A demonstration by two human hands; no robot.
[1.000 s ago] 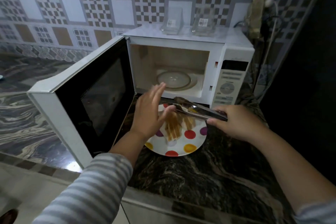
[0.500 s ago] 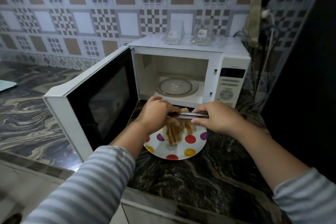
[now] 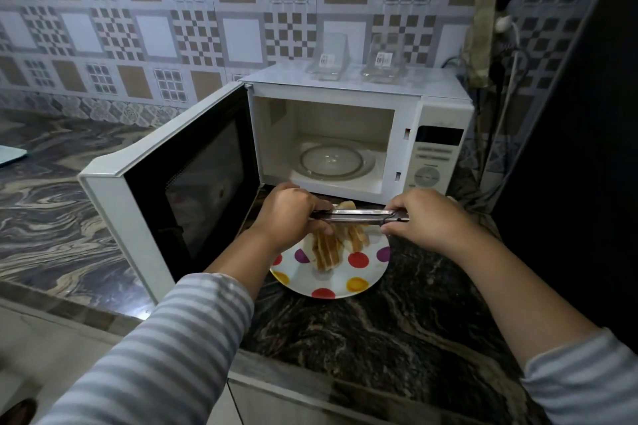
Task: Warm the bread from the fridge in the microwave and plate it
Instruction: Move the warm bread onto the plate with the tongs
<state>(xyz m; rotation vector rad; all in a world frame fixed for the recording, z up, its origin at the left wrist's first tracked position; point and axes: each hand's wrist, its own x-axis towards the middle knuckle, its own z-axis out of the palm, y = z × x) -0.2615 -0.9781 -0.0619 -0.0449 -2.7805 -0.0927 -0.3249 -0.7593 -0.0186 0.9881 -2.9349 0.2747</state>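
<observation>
The left hand (image 3: 288, 214) is closed around one end of a pair of metal tongs (image 3: 359, 216), and the right hand (image 3: 426, 217) is closed around the other end, so the tool is held level between both hands just above the plate (image 3: 366, 283). Whether the tongs are being passed from one hand to the other cannot be told.

To the left, the microwave door (image 3: 179, 183) is swung fully open. Behind the hands, the microwave (image 3: 438, 107) cavity is seen with only its glass turntable (image 3: 333, 162) inside. The bread (image 3: 328, 250) is found on the plate, which stands on the dark marble counter (image 3: 379, 338) directly in front of the microwave.

It is judged that the plating step is nearly finished, or that the bread is about to be loaded; this cannot be decided from the view. For the next move, the tongs should be freed into one hand.

The bread is seen as several toasted slices, golden brown with paler edges, leaned against each other in the back half of the white plate with coloured dots.
</observation>
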